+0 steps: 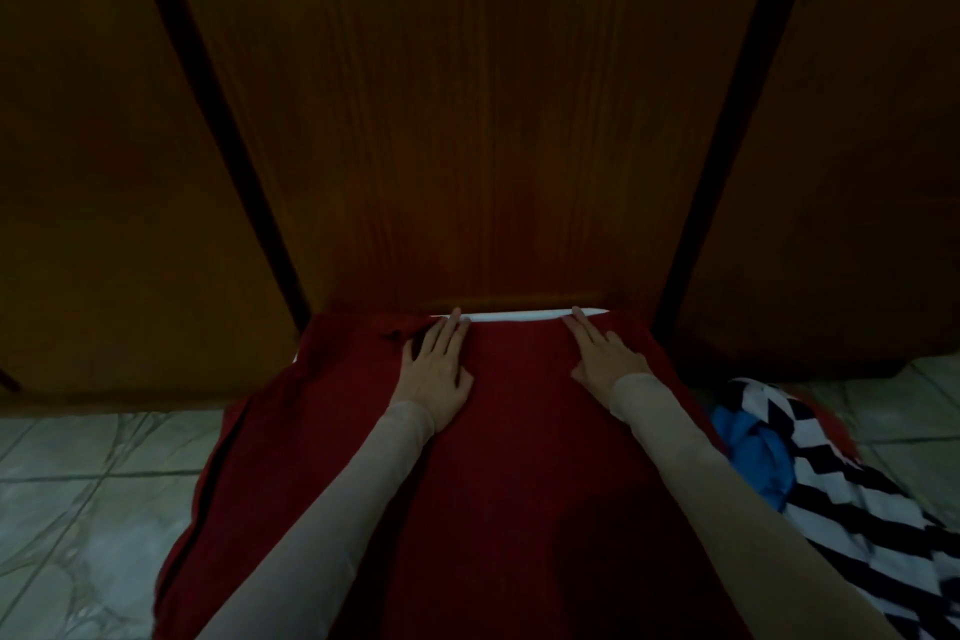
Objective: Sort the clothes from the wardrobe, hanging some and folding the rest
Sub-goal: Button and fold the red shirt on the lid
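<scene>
Both arms reach forward in pale long sleeves, nearly parallel, palms down. The left hand (434, 369) lies flat on the red garment (498, 473), fingers straight and close together, tips pointing at the wardrobe door (467, 120); the right hand (605, 361) mirrors it, fingers extended and angled slightly inward — neither hand curls around or pinches the cloth, both simply press on it. The red garment is spread on the tiled floor (78, 483) with its long axis running from the person toward the wardrobe, its far edge against the door's foot. A thin white strip (519, 316) shows along that far edge between the fingertips. To the right, touching the red cloth — a black-and-white zigzag cloth (841, 494) and a blue cloth (753, 452).
</scene>
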